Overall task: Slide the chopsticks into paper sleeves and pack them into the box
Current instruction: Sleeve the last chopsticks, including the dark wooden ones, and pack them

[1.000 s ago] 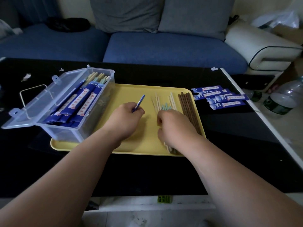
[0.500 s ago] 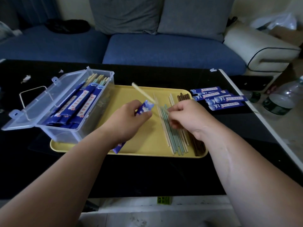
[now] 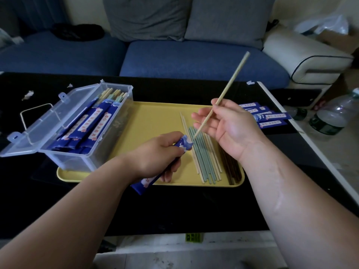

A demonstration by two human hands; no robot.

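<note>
The open stretch is the middle of the yellow tray [image 3: 155, 117], a bare strip running from its far edge to its near edge. It lies between the clear plastic box [image 3: 81, 158] on the tray's left end and the loose chopsticks [image 3: 204, 162] fanned over its right half. The left hand [image 3: 155, 154], gripping a paper sleeve [image 3: 183, 144], sits low across the near part of that strip. The right hand [image 3: 229, 125] hovers over the loose chopsticks, its pale chopstick [image 3: 233, 76] slanting up and away. The box's mouth faces up with nothing above it, and its lid [image 3: 38, 129] is thrown open over the left side of the worktop [image 3: 174, 210]. Spare sleeves [image 3: 272, 119] occupy the worktop just right of the tray. The worktop's near edge lies bare.
</note>
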